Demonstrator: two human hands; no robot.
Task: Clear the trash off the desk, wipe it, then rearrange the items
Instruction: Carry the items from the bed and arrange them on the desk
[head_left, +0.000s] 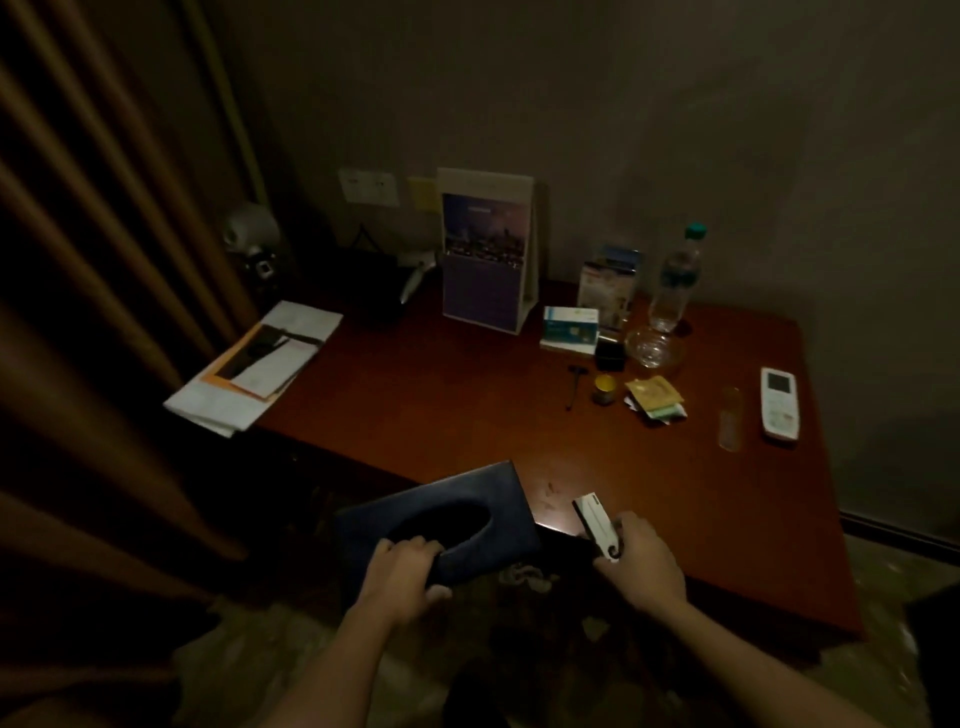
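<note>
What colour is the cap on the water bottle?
Teal green. The cap of the water bottle shows best in the head view.

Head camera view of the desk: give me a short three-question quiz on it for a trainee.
1. True or false: the left hand grips the dark tissue box.
2. Where does the white remote lie? A) on the right side of the desk; B) on the floor; C) on a shelf.
3. Fill in: the water bottle has a ___ cap.
Key: 1 true; 2 A; 3 green.
</note>
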